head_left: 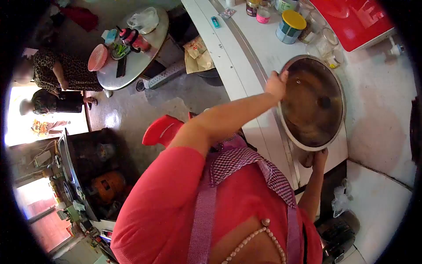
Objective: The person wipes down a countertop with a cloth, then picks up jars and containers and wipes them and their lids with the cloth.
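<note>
The biggest thing here is the long white bench (259,48), with a shiny strip running along it. Over on the other side of the room, two people, one (57,72) in a spotty dress and another (41,102) lower down, are near the bright doorway. The round table (151,55) has a clear bag, a pink jug, some greens and a black flat thing on it. A shiny red box (351,22) is up by the far end of the bench, on the wall side.

The big round pan (303,101) is over the near end of the bench, close to the back edge by the wall. It is brown inside, with a dark spot. I can't tell if its bottom touches the bench. A brown paper bag (198,57) is just beside the front edge. The pink basket (98,57) is at the rim of the table.

The left hand (277,86) has its fingers bent over the pan's rim, holding it. The right hand (320,158) holds the rim at the near end; some of its fingers are hidden.

The tin (288,33) with a yellow lid stands near the far end, with glass jars (325,42) beside it. The little blue lighter (215,22) lies nearer the front edge.
</note>
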Demonstrator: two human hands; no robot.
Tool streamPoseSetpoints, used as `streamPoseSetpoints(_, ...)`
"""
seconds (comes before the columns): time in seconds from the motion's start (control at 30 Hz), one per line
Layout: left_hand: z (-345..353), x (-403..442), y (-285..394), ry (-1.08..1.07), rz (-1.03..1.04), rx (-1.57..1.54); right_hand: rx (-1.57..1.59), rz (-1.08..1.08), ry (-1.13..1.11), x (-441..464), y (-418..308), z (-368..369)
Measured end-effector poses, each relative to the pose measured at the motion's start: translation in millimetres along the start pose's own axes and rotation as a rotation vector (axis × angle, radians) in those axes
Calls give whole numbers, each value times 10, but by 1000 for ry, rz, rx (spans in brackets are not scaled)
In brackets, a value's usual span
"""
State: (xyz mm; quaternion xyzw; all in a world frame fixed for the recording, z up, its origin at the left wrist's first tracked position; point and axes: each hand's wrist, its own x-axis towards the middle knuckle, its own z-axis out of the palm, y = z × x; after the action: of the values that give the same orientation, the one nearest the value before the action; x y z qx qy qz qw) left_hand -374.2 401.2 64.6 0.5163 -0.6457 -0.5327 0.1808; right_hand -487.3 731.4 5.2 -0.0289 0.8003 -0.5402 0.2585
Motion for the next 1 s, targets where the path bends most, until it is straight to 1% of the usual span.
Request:
streamPoseSetpoints(0.1,-359,194,-168,-51,-12,-147,-227,-194,-164,-114,-270,369)
streamPoseSetpoints(0.13,-505,277,-219,-14,4,-85,-166,-151,-276,-50,-239,431)
streamPoseSetpoints(0.2,-683,394,-359,60,-16,-5,-215,-189,-313,-18,-276,661)
streamPoseSetpoints(0.23,-819,497,-455,46,-10,-1,-244,-210,-345,-29,-416,857)
streamPoseSetpoints(0.27,-945,401,-367,69,-53,-114,-277,-230,-371,-70,-555,932)
streamPoseSetpoints(0.3,-948,553,-479,119,-91,-79,-313,-246,-389,-57,-587,1031)
streamPoseSetpoints(0.37,-1111,545,-575,156,-71,-105,-251,-249,-482,250,-229,1020)
streamPoseSetpoints(0.47,-1320,584,-721,132,-64,-167,-239,-468,-371,-1,-514,1053)
streamPoseSetpoints(0.5,-1413,758,-628,135,-76,-153,-244,-440,-256,289,-576,1014)
streamPoseSetpoints(0.53,-1469,836,-665,128,-89,-133,-246,-403,-134,538,-456,883)
streamPoseSetpoints(0.57,-1559,833,-687,120,-96,-112,-398,-358,-11,641,-449,652)
streamPoseSetpoints(0.63,-1609,998,-804,129,-103,-137,-706,-320,86,944,-520,603)
streamPoseSetpoints(0.67,-1629,1091,-877,129,-104,-148,-860,-333,60,1187,-519,707)
streamPoseSetpoints(0.73,-1601,1316,-993,298,-68,83,-1183,-321,30,1653,-428,731)
streamPoseSetpoints(0.77,-1791,1170,-783,154,-99,208,-1364,-252,39,1665,-245,412)
streamPoseSetpoints(0.8,-1795,1263,-863,122,-44,269,-1357,-286,105,1647,-171,246)
streamPoseSetpoints(0.87,-1839,1294,-973,88,11,274,-1133,-424,305,1803,-1,244)
streamPoseSetpoints(0.93,-1929,1358,-1048,70,22,153,-896,-553,443,1840,21,523)
streamPoseSetpoints(0.97,-1881,1438,-1074,54,12,46,-838,-599,474,1753,-23,674)
streamPoseSetpoints(1.0,-1882,1486,-1099,52,-1,-103,-765,-636,461,1656,-32,889)
